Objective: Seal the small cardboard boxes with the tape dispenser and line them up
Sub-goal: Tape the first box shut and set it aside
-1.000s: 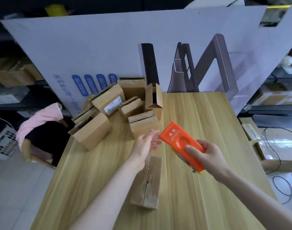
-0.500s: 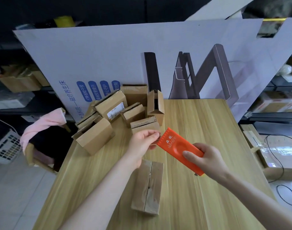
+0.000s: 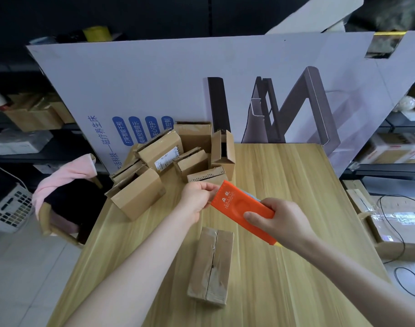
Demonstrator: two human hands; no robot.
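Cardboard boxes (image 3: 140,192), small and brown, lie heaped at the far left corner of the wooden table (image 3: 284,175), several with loose flaps. They look light and stiff yet easy to dent, so they are probably best taken across two opposite side walls.

Just right of the heap, the left hand (image 3: 197,199) pinches thumb against fingertips at the front edge of the orange tape dispenser (image 3: 239,206). It is likely on the tape's free end, though the tape itself is too faint to make out. Nearer the person, one long box (image 3: 212,263) lies flat with its centre seam up, touched by neither hand.

The dispenser is held in the air above this box. It reads as light, rigid plastic, safest held by its rear body. There the right hand (image 3: 279,223) wraps it, thumb on the top face and fingers curled underneath.

A second ago the left hand's fingers were spread loosely beside the dispenser's front; now they are closed on it. The dispenser has swung flatter, with its front further left.
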